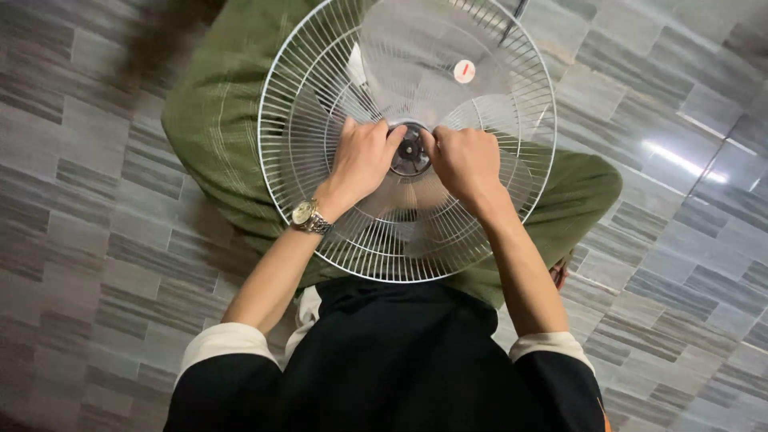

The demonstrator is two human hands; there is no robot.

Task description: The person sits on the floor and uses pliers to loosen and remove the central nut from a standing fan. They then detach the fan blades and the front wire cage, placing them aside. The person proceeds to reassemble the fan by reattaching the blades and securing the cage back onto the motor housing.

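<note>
Both hands, left hand [364, 156] and right hand [464, 160], are pinching the dark round hub [410, 152] of the white round wire fan guard [320, 208] resting on the lap: light, springy, so holding near centre looks best.

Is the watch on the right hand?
No, the wristwatch sits on the left wrist, beside the left hand on the fan guard.
</note>
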